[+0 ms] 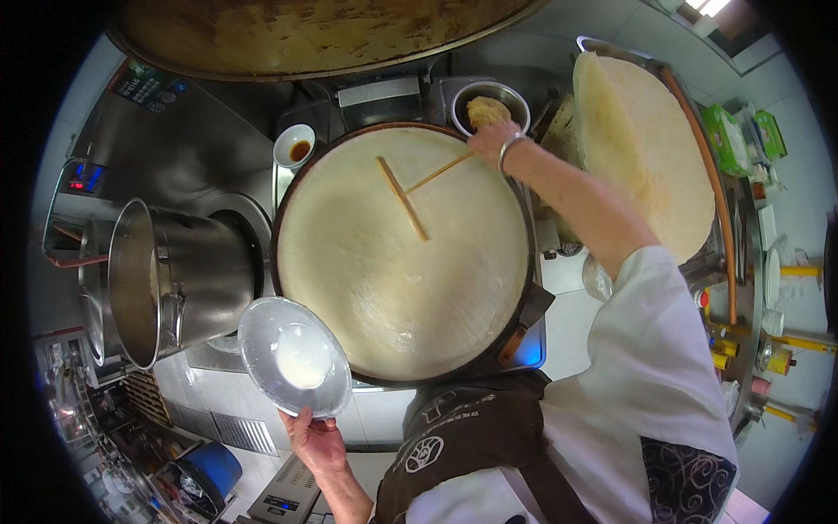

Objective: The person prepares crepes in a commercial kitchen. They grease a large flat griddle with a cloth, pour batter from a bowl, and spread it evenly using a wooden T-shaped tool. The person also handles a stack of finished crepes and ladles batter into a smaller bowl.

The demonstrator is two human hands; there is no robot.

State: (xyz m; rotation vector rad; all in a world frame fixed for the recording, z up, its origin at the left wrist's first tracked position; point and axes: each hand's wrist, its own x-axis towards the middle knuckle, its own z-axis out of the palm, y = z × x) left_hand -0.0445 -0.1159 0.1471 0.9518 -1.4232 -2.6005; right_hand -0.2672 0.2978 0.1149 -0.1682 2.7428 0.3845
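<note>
My left hand (pixel 314 439) grips the rim of a metal bowl (pixel 254 334) that holds some white liquid. My right hand (pixel 491 141), with a bangle at the wrist, is at the upper right edge of a large round griddle (pixel 275 262), by the end of the thin handle of a wooden T-shaped batter spreader (pixel 401 196). Its fingers are partly hidden, so their hold on the handle is unclear. A pale sheet of batter (pixel 340 242) covers the griddle, wet and shiny towards the lower middle. Just beyond the right hand stands a steel bowl (pixel 526 108) with a yellowish lump (pixel 486 111) in it.
Stacked large pancakes (pixel 648 150) lie at the right beside a long wooden stick (pixel 713 183). A tall steel pot (pixel 209 262) stands left. A white bowl with brown liquid (pixel 283 147) sits upper left of the griddle. A wooden-handled scraper (pixel 533 308) lies at its lower right rim.
</note>
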